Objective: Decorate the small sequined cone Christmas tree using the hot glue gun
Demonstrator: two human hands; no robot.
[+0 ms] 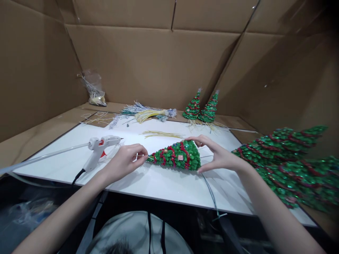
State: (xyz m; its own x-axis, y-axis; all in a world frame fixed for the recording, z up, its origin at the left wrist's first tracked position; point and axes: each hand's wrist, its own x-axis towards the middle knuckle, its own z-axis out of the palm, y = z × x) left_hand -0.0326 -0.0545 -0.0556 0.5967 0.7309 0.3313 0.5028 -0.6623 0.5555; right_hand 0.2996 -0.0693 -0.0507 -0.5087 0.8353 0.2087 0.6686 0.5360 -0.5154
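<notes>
A small green Christmas tree (pixel 173 155) with red garland and tiny ornaments lies on its side over the white board (pixel 159 187), tip to the left. My right hand (pixel 212 153) grips its wide base between thumb and fingers. At the pointed tip, my left hand (pixel 132 158) pinches a thin yellowish wire that meets the tree. Dark green wires (pixel 210 188) trail from the base toward the board's front edge. Just left of my left hand sits a white hot glue gun (pixel 96 151) with a long glue stick in its back.
Bundled wires (pixel 150 113) and loose yellow wires (pixel 161 134) lie behind the tree. Two finished-looking trees (pixel 193 107) stand at the back right. Larger decorated trees (pixel 286 162) crowd the right side. A plastic bag (pixel 95 90) rests at back left. Cardboard walls (pixel 148 63) enclose the area.
</notes>
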